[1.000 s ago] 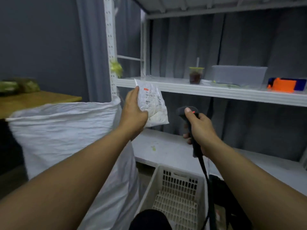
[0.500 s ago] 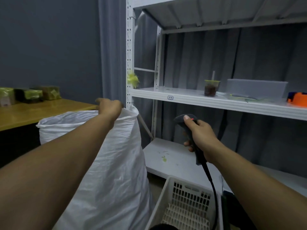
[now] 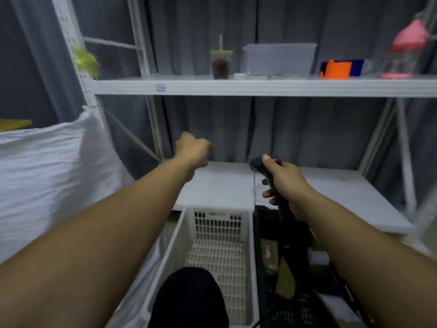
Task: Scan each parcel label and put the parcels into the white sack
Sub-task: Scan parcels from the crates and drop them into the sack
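Observation:
The white sack (image 3: 47,176) stands at the left, its rim raised. My left hand (image 3: 192,150) hovers in the middle, right of the sack and above the lower shelf, with loosely curled fingers and nothing in it. My right hand (image 3: 282,181) grips a black handheld scanner (image 3: 259,165), thumb on top beside a red light, cable trailing down. Parcels (image 3: 285,275) lie in a dark crate (image 3: 295,304) below my right arm; they are dim and hard to make out. No parcel is in either hand.
A white slotted basket (image 3: 250,256) sits below my hands, with my dark-clad knee (image 3: 189,299) in front of it. The white metal rack (image 3: 236,87) holds a drink cup (image 3: 221,65), a grey box (image 3: 279,59), an orange-blue item (image 3: 337,68) and a pink-topped object (image 3: 406,50).
My left hand held a white parcel up to the scanner, then reached over the sack's rim; now it is back in the middle without the parcel. My view has swung right.

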